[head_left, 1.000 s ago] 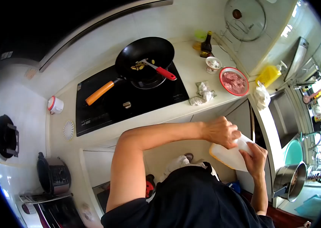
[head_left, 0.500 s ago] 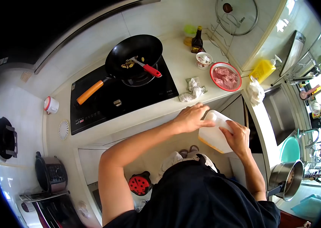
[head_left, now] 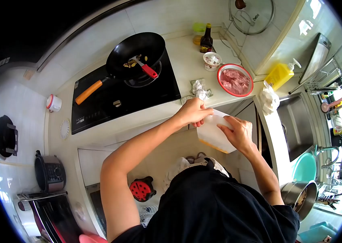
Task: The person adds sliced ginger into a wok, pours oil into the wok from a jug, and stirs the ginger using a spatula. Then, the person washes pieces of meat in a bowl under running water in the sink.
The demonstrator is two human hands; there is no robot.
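Observation:
A translucent white plastic jug (head_left: 211, 134) with a little yellow liquid along its lower side hangs in front of the counter edge. My right hand (head_left: 239, 133) is closed around its right side, thumb across the upper face. At the jug's top, the fingers of my left hand (head_left: 195, 112) are pinched together over the cap, which they hide. Beyond my hands, a black wok (head_left: 122, 50) with an orange wooden handle stands on the cooktop (head_left: 106, 106). Inside it, a spatula (head_left: 148, 71) with a red handle rests among small yellowish pieces.
Near my left hand lies a crumpled plastic bag (head_left: 200, 89). A red-rimmed bowl of raw meat (head_left: 235, 81), a small patterned cup (head_left: 211, 60) and a dark bottle (head_left: 206, 39) stand behind. To the right are a yellow pump bottle (head_left: 280, 75), a sink (head_left: 296, 125) and a pot (head_left: 300, 198).
My left hand has gone from spread fingers beside the jug's cap to a pinch over it. The jug and both hands sit slightly further left, and the whole view has shifted a little.

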